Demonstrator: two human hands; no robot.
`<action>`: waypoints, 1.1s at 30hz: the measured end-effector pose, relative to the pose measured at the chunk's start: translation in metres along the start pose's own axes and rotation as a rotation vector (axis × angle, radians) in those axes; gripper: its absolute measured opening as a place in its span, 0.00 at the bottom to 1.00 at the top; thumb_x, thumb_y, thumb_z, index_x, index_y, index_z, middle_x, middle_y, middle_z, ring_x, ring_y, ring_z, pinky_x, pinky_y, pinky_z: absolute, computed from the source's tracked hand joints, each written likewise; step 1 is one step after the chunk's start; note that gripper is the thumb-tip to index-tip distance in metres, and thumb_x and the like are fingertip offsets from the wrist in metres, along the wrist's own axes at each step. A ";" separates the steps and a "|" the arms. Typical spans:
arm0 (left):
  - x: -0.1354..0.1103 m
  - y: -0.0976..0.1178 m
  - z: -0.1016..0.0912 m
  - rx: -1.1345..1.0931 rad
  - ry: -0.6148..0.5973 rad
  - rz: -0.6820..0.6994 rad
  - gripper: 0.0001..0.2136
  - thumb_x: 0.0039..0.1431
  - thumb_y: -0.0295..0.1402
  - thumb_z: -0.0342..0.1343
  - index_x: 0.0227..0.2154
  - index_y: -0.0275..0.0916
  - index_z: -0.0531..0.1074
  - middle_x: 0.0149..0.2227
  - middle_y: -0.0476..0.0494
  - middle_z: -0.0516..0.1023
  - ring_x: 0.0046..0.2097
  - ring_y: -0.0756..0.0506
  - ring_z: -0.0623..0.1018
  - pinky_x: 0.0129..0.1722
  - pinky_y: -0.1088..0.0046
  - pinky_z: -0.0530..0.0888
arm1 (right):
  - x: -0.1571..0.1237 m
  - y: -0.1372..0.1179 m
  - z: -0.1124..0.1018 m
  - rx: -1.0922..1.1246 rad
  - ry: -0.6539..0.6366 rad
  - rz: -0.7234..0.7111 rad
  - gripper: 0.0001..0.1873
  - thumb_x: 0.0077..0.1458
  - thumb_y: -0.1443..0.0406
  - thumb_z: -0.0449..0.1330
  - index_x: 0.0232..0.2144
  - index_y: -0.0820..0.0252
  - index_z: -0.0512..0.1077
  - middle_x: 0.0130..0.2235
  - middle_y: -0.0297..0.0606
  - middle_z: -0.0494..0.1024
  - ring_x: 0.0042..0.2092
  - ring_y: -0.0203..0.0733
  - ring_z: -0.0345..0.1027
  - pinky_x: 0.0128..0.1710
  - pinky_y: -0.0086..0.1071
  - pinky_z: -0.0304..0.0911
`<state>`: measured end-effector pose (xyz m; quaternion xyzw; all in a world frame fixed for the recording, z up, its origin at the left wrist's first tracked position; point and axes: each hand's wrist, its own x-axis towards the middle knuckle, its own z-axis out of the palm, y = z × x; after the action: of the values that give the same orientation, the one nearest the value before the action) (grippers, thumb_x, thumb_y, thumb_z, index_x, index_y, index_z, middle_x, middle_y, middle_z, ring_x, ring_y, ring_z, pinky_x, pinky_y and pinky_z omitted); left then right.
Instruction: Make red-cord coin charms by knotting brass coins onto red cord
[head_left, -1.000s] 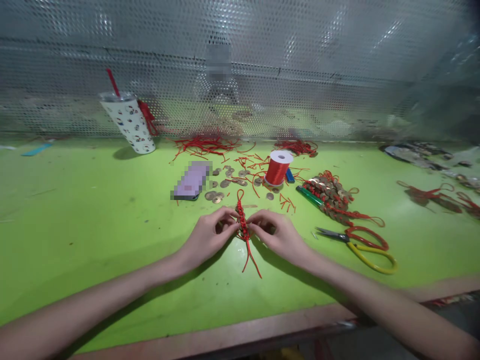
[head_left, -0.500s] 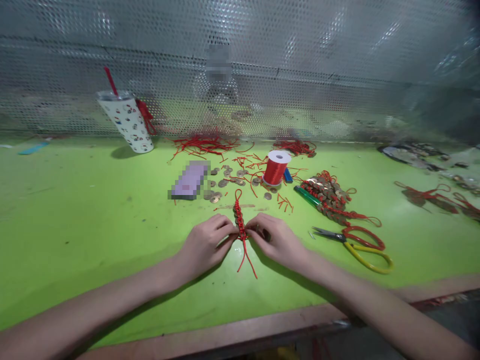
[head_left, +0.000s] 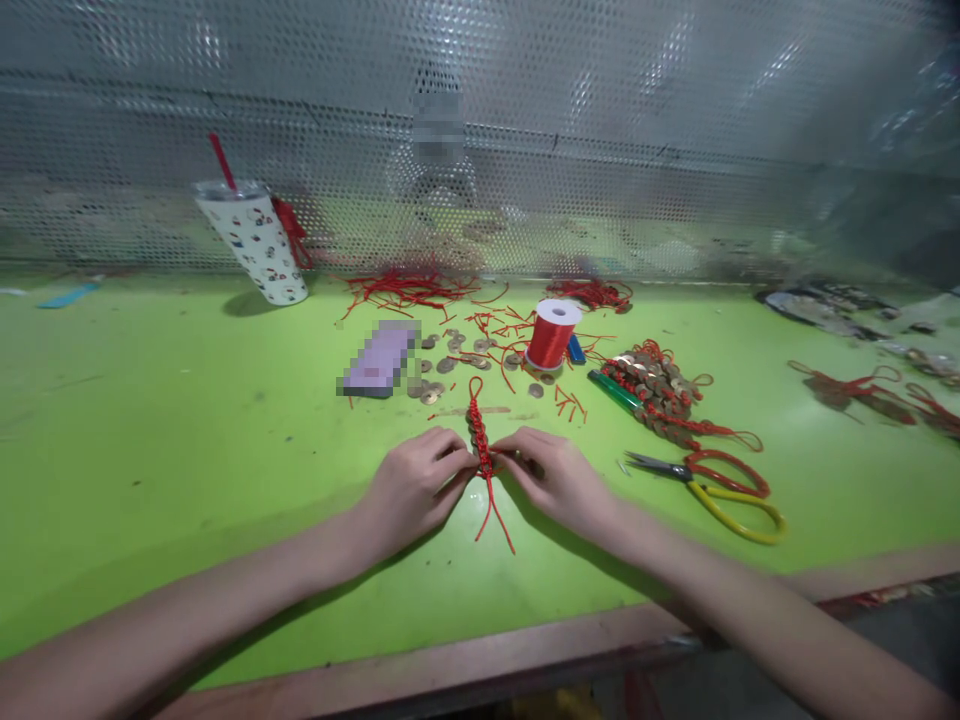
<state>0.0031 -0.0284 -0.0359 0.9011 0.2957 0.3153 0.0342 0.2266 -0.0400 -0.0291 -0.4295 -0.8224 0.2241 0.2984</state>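
A knotted red cord with coins worked into it (head_left: 480,440) lies upright on the green table (head_left: 165,440), its loop pointing away from me and two loose ends trailing toward me. My left hand (head_left: 416,487) pinches the cord's lower part from the left. From the right, my right hand (head_left: 559,478) pinches the same spot. Both hands have their fingers closed on the cord and rest on the table.
Loose coins (head_left: 450,365), red cord scraps (head_left: 409,288) and a red thread spool (head_left: 552,335) lie beyond the hands. Right of them are a pile of finished coin cords (head_left: 660,392), a green lighter (head_left: 613,391) and yellow-handled scissors (head_left: 712,485). A patterned cup (head_left: 255,245) stands at back left.
The hands and cord slid slightly toward me between the first frame and half a second ago. Since then nothing visibly moves.
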 end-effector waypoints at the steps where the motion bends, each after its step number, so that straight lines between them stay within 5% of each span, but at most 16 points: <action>1: 0.000 0.000 0.000 0.003 0.001 0.001 0.07 0.68 0.27 0.54 0.38 0.34 0.77 0.34 0.42 0.78 0.35 0.45 0.77 0.32 0.70 0.73 | 0.000 0.000 0.000 0.023 0.006 0.001 0.09 0.65 0.70 0.58 0.44 0.59 0.77 0.42 0.42 0.83 0.40 0.43 0.77 0.41 0.34 0.68; 5: 0.002 0.002 0.000 0.061 0.007 0.039 0.08 0.69 0.26 0.52 0.37 0.34 0.76 0.33 0.42 0.78 0.34 0.45 0.75 0.31 0.71 0.72 | 0.003 0.002 0.001 0.096 0.054 0.052 0.12 0.66 0.68 0.57 0.51 0.60 0.71 0.35 0.39 0.83 0.33 0.41 0.77 0.34 0.31 0.67; 9: 0.004 0.004 0.000 0.182 0.030 0.130 0.10 0.69 0.25 0.51 0.34 0.34 0.76 0.32 0.41 0.78 0.34 0.45 0.74 0.32 0.69 0.72 | 0.007 0.003 0.001 0.091 0.056 0.053 0.05 0.67 0.67 0.57 0.44 0.60 0.72 0.30 0.36 0.81 0.27 0.38 0.73 0.29 0.29 0.63; 19: 0.003 0.004 0.000 0.134 0.007 0.097 0.08 0.69 0.26 0.52 0.36 0.34 0.76 0.33 0.41 0.78 0.35 0.44 0.74 0.33 0.69 0.73 | 0.005 0.004 -0.005 -0.050 -0.088 -0.055 0.08 0.66 0.71 0.56 0.40 0.61 0.76 0.40 0.44 0.80 0.40 0.44 0.75 0.41 0.35 0.68; 33: 0.002 0.005 0.000 0.159 -0.030 0.104 0.10 0.70 0.26 0.50 0.34 0.35 0.75 0.32 0.41 0.77 0.35 0.45 0.73 0.34 0.69 0.74 | 0.007 0.006 -0.017 -0.118 -0.198 -0.034 0.06 0.67 0.66 0.58 0.39 0.60 0.76 0.37 0.41 0.81 0.36 0.42 0.73 0.37 0.33 0.65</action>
<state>0.0066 -0.0312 -0.0334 0.9197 0.2722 0.2787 -0.0492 0.2386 -0.0289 -0.0191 -0.4082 -0.8667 0.2114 0.1937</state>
